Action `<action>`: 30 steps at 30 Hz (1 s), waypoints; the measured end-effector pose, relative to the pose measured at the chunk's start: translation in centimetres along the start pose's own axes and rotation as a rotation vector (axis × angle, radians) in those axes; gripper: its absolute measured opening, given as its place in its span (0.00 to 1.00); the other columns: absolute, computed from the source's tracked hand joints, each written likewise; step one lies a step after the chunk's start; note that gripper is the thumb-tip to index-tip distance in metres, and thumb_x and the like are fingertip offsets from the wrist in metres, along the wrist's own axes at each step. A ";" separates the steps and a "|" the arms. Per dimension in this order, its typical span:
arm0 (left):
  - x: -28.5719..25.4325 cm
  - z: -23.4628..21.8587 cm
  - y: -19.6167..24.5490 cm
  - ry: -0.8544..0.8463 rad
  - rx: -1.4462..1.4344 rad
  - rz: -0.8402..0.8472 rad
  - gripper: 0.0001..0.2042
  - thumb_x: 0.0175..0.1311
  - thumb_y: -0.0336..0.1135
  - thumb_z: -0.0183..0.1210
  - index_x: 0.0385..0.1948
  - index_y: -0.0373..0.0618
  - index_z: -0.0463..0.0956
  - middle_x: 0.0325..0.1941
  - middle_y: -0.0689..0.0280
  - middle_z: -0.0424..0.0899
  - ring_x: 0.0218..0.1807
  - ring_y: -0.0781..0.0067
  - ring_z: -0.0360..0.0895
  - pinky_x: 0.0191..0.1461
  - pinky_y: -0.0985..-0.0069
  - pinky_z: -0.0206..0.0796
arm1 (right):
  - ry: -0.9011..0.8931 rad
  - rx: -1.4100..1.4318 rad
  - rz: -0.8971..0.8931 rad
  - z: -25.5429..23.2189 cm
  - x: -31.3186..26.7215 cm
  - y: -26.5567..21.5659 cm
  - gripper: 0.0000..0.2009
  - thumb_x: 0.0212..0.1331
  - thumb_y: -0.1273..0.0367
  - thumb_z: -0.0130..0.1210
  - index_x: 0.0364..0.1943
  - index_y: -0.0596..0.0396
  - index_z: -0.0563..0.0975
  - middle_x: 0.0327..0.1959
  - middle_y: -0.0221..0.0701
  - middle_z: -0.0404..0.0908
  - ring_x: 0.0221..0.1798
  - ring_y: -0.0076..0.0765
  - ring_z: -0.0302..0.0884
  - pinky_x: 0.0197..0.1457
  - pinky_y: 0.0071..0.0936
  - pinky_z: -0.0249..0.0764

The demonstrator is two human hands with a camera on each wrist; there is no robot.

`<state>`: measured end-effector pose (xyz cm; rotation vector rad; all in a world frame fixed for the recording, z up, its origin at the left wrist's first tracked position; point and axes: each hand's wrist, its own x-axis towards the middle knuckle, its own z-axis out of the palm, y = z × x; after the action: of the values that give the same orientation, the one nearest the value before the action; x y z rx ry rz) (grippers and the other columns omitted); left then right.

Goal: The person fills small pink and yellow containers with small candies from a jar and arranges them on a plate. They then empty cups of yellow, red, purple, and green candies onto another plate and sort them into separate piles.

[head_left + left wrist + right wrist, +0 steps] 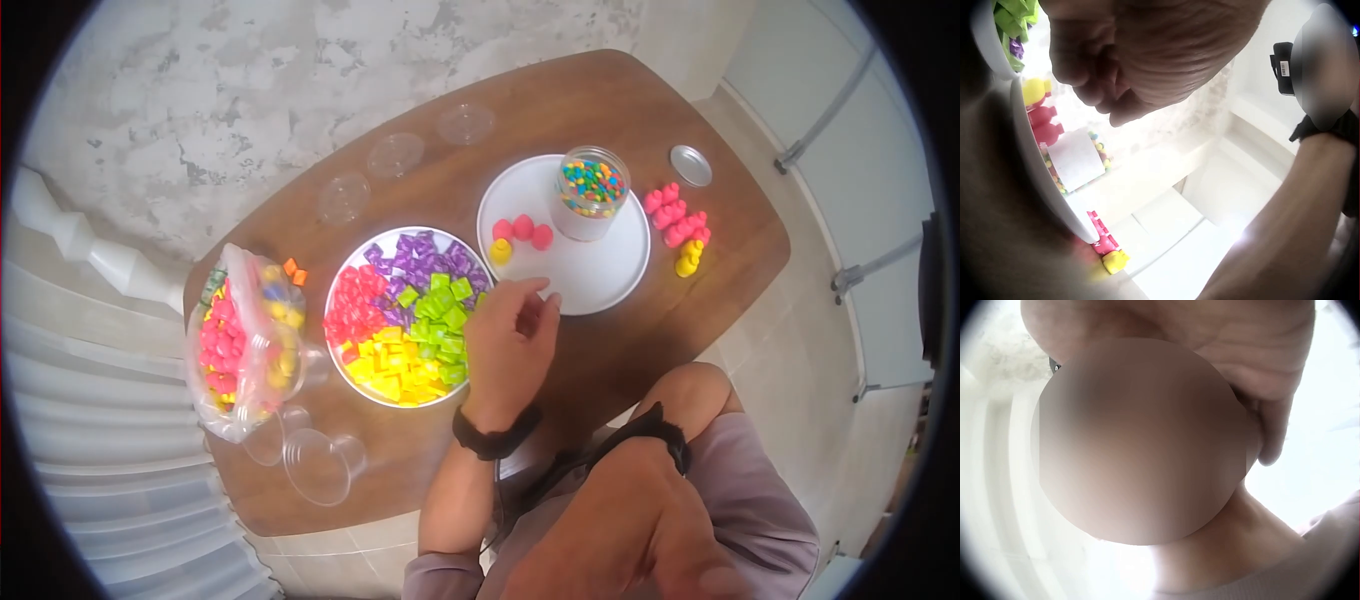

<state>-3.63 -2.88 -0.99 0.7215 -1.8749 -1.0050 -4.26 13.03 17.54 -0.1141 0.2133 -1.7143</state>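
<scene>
My left hand point(512, 345) hovers with loosely bent fingers at the right edge of a candy plate point(335, 362), close to the front rim of a white plate point(590, 300); nothing shows between its fingers. On the white plate are three small pink pieces point(523, 228), a yellow piece point(500, 251) and a clear jar point(590, 218) of multicoloured round candies. Yellow, green, purple and pink wrapped candies fill the candy plate in separate sections. My right hand point(630, 530) is raised close to the head, by the blurred face in the right wrist view; no object shows in it.
At the table's left stands a plastic bag point(240, 340) of pink and yellow pieces, with orange cubes point(294, 271) beside it. Clear plastic cups point(318, 466) lie in front, clear discs point(395, 155) behind. Pink figures point(676, 215) and a silver lid point(691, 166) lie at right.
</scene>
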 end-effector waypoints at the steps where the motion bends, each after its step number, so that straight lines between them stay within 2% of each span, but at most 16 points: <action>1: 0.0 0.0 0.2 -0.008 0.002 -0.006 0.09 0.59 0.22 0.68 0.40 0.41 0.83 0.25 0.67 0.80 0.25 0.80 0.74 0.29 0.81 0.66 | -0.007 0.007 -0.001 0.5 0.6 0.0 0.30 0.78 0.51 0.39 0.28 0.68 0.70 0.22 0.57 0.75 0.38 0.42 0.83 0.61 0.33 0.79; 3: 0.0 -0.1 0.4 -0.031 0.028 -0.003 0.09 0.59 0.22 0.68 0.41 0.41 0.83 0.26 0.67 0.80 0.25 0.80 0.75 0.29 0.81 0.67 | -0.077 0.388 -0.137 1.7 1.9 0.2 0.20 0.75 0.60 0.50 0.31 0.66 0.71 0.26 0.48 0.78 0.36 0.36 0.83 0.44 0.33 0.83; 4: 0.0 0.0 0.3 -0.030 0.032 0.001 0.09 0.59 0.22 0.68 0.41 0.41 0.83 0.26 0.67 0.80 0.25 0.80 0.75 0.29 0.81 0.67 | -0.083 0.390 -0.136 -0.4 -1.0 0.6 0.20 0.75 0.60 0.50 0.31 0.66 0.71 0.26 0.48 0.78 0.36 0.36 0.83 0.44 0.33 0.83; 8: -0.1 0.1 0.6 -0.018 0.032 -0.035 0.09 0.59 0.23 0.68 0.41 0.42 0.83 0.27 0.67 0.80 0.26 0.79 0.75 0.29 0.81 0.66 | -0.653 0.141 0.168 -1.0 11.3 -2.4 0.20 0.74 0.59 0.52 0.44 0.69 0.72 0.34 0.45 0.80 0.46 0.40 0.83 0.52 0.33 0.79; 10: 0.0 0.0 0.7 0.002 0.030 -0.054 0.09 0.59 0.23 0.68 0.40 0.42 0.83 0.26 0.67 0.80 0.26 0.79 0.75 0.29 0.81 0.66 | -0.937 0.018 0.325 -2.8 13.8 -4.4 0.22 0.74 0.58 0.54 0.50 0.70 0.72 0.38 0.43 0.81 0.50 0.42 0.83 0.55 0.33 0.78; 12: -0.1 0.1 0.8 -0.020 0.037 -0.029 0.09 0.58 0.22 0.69 0.40 0.42 0.83 0.26 0.67 0.79 0.26 0.79 0.76 0.29 0.81 0.67 | -1.209 -0.103 0.489 -5.2 13.5 -4.8 0.25 0.73 0.57 0.55 0.56 0.72 0.72 0.43 0.41 0.82 0.55 0.45 0.83 0.59 0.33 0.76; 13: -0.3 0.1 0.9 -0.004 0.043 -0.045 0.09 0.58 0.22 0.69 0.40 0.42 0.83 0.26 0.67 0.79 0.26 0.79 0.76 0.29 0.81 0.67 | -1.207 -0.088 0.509 -5.8 13.2 -5.1 0.25 0.73 0.57 0.55 0.56 0.72 0.72 0.43 0.41 0.82 0.55 0.45 0.83 0.59 0.33 0.76; 15: -0.3 0.1 0.9 -0.005 0.029 -0.029 0.10 0.57 0.21 0.69 0.41 0.42 0.84 0.26 0.66 0.79 0.27 0.79 0.76 0.29 0.81 0.67 | -1.157 -0.271 0.561 -6.6 12.9 -5.9 0.25 0.73 0.58 0.55 0.57 0.72 0.71 0.44 0.47 0.80 0.51 0.55 0.81 0.56 0.39 0.75; 19: -0.2 0.1 1.4 0.014 -0.008 -0.031 0.11 0.56 0.19 0.69 0.41 0.41 0.84 0.26 0.66 0.79 0.28 0.78 0.76 0.29 0.80 0.68 | -1.186 -0.414 0.577 -7.0 13.0 -5.5 0.19 0.72 0.63 0.56 0.51 0.71 0.72 0.41 0.45 0.79 0.42 0.54 0.78 0.48 0.39 0.75; 21: -0.4 0.0 1.6 0.009 0.096 0.037 0.11 0.56 0.20 0.68 0.40 0.41 0.81 0.28 0.61 0.79 0.28 0.65 0.79 0.30 0.72 0.71 | -1.273 -0.363 0.609 -7.8 12.3 -3.6 0.12 0.70 0.68 0.57 0.44 0.67 0.73 0.35 0.42 0.76 0.36 0.52 0.76 0.42 0.37 0.74; 22: -0.5 0.2 1.8 -0.016 0.068 0.035 0.11 0.56 0.20 0.68 0.40 0.41 0.81 0.28 0.61 0.79 0.28 0.65 0.79 0.30 0.72 0.71 | -1.242 -0.379 0.593 -7.8 11.8 -3.2 0.12 0.70 0.68 0.57 0.44 0.67 0.73 0.35 0.42 0.76 0.36 0.52 0.76 0.42 0.37 0.74; 24: -0.5 0.1 2.1 0.001 0.073 0.019 0.11 0.55 0.20 0.69 0.40 0.41 0.82 0.29 0.61 0.80 0.28 0.65 0.79 0.31 0.73 0.71 | -1.225 -0.217 0.383 -7.7 11.1 -2.4 0.10 0.65 0.70 0.60 0.39 0.63 0.71 0.32 0.38 0.73 0.33 0.43 0.75 0.38 0.32 0.72; 25: -0.7 0.1 1.9 -0.005 0.066 0.013 0.12 0.54 0.19 0.69 0.40 0.40 0.82 0.28 0.62 0.80 0.28 0.66 0.79 0.31 0.74 0.71 | -1.217 -0.225 0.374 -7.7 11.1 -2.6 0.10 0.65 0.70 0.60 0.39 0.63 0.71 0.32 0.38 0.73 0.33 0.43 0.75 0.38 0.32 0.72; 27: -0.7 0.1 2.0 -0.011 0.062 0.022 0.12 0.54 0.19 0.69 0.40 0.40 0.82 0.28 0.62 0.80 0.28 0.67 0.78 0.31 0.74 0.70 | -1.222 -0.147 0.649 -7.7 11.2 -2.9 0.13 0.61 0.70 0.63 0.40 0.62 0.71 0.33 0.35 0.75 0.34 0.32 0.76 0.38 0.27 0.72; 28: -0.6 0.1 2.1 -0.007 0.066 0.038 0.12 0.54 0.18 0.69 0.40 0.40 0.82 0.28 0.62 0.79 0.28 0.68 0.78 0.31 0.75 0.70 | -1.218 -0.149 0.646 -7.8 11.2 -2.8 0.13 0.61 0.70 0.63 0.40 0.62 0.71 0.33 0.35 0.75 0.34 0.32 0.76 0.38 0.27 0.72; 30: -0.6 0.2 2.1 -0.010 0.061 0.027 0.12 0.54 0.18 0.68 0.40 0.39 0.82 0.28 0.62 0.79 0.28 0.69 0.77 0.31 0.75 0.69 | -1.223 -0.075 0.709 -8.1 10.9 -2.6 0.15 0.60 0.69 0.64 0.41 0.63 0.70 0.34 0.32 0.75 0.35 0.24 0.75 0.37 0.24 0.72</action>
<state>-3.72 -1.34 0.50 0.7266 -1.9265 -0.9395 -10.02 3.23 9.66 -0.9767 -0.5396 -0.7116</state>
